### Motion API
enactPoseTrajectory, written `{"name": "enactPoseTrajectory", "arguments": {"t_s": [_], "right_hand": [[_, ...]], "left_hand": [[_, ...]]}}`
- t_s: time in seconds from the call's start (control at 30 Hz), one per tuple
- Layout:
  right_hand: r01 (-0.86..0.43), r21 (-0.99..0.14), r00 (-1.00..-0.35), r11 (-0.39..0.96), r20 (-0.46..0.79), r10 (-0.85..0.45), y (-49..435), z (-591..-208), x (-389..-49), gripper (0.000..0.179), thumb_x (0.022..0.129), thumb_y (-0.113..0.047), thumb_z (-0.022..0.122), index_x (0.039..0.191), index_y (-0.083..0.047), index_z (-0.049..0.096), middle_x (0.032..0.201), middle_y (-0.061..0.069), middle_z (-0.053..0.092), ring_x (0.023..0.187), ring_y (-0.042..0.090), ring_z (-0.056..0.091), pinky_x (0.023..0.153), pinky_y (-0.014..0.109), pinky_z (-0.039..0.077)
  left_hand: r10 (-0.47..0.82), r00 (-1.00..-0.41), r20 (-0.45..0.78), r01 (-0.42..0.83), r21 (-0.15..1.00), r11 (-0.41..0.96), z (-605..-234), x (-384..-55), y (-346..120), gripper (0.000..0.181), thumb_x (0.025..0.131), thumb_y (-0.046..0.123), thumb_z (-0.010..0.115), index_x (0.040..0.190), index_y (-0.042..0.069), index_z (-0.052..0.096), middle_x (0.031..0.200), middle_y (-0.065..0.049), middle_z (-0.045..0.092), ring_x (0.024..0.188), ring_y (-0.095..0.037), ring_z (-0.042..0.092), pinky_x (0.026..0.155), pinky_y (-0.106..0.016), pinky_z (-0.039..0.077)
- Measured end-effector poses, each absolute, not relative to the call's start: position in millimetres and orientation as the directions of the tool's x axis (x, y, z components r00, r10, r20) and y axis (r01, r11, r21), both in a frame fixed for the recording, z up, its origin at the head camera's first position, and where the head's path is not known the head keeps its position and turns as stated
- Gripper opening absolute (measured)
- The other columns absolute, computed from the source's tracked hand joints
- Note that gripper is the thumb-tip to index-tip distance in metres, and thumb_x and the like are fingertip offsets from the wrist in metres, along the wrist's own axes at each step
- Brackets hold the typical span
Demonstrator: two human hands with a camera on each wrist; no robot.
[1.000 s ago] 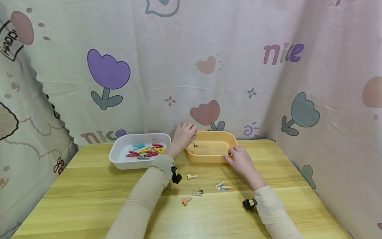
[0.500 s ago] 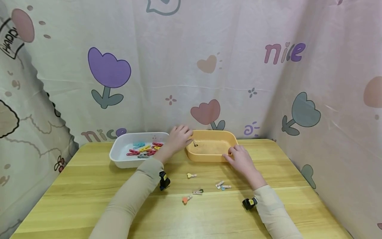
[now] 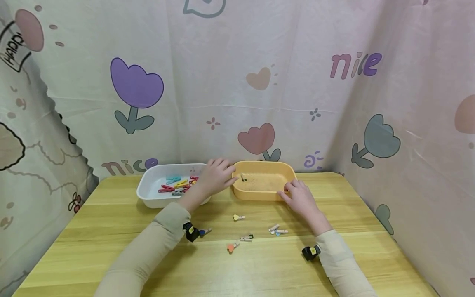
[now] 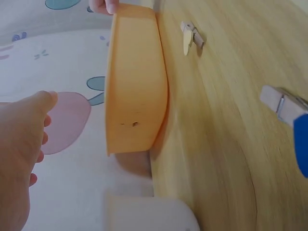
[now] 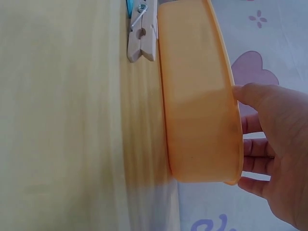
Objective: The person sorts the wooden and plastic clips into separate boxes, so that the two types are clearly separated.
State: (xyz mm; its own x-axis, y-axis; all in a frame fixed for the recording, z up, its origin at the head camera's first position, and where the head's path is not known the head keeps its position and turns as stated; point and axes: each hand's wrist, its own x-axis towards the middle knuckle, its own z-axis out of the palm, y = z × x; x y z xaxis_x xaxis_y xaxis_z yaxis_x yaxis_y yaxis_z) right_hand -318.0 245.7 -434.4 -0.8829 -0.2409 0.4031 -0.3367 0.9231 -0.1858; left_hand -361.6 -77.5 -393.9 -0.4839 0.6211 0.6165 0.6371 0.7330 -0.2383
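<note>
Left hand [image 3: 218,177] hangs between the two trays, near the yellow tray's left end; fingers loose, no object visible in it. Right hand [image 3: 299,198] pinches the rim of the yellow tray [image 3: 259,196] at its near right corner, thumb outside, fingers over the edge. One small wooden clip [image 3: 243,177] sits inside the tray, at the left. Looks early: one in, six loose on the table [image 3: 274,272] in front: yellow-heart clip [image 3: 239,218], white clip [image 3: 273,227], light-blue clip [image 3: 281,232], dark-topped clip [image 3: 246,238], orange clip [image 3: 232,247], dark-blue clip [image 3: 205,232]. White tray [image 3: 152,202] at left holds coloured plastic clips [image 3: 166,190], partly hidden by the left arm. Printed cloth [image 3: 208,74] behind.
</note>
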Motion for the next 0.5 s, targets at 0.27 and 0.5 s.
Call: {"name": "enactPoseTrajectory", "arguments": {"t_s": [0.27, 0.5], "right_hand": [[-0.357, -0.159, -0.865, 0.92, 0.428, -0.262, 243, -435, -316, 0.027, 0.09, -0.039, 0.067, 0.086, -0.012, 0.063, 0.086, 0.004, 0.055, 0.083, 0.024, 0.051, 0.078, 0.045, 0.045], [-0.38, -0.127, -0.845, 0.916, 0.45, -0.288, 242, -436, -316, 0.027, 0.089, -0.041, 0.068, 0.09, -0.014, 0.064, 0.087, 0.003, 0.055, 0.084, 0.025, 0.053, 0.079, 0.047, 0.044]], "left_hand": [[0.599, -0.535, 0.596, 0.621, -0.203, 0.757, -385, -338, -92, 0.033, 0.09, 0.044, 0.066, 0.103, 0.015, 0.069, 0.106, -0.004, 0.067, 0.104, -0.024, 0.059, 0.086, -0.043, 0.048], [0.576, -0.574, 0.582, 0.591, -0.192, 0.783, -384, -320, -104, 0.036, 0.088, 0.045, 0.068, 0.108, 0.015, 0.07, 0.106, -0.004, 0.067, 0.103, -0.024, 0.059, 0.089, -0.044, 0.048]]}}
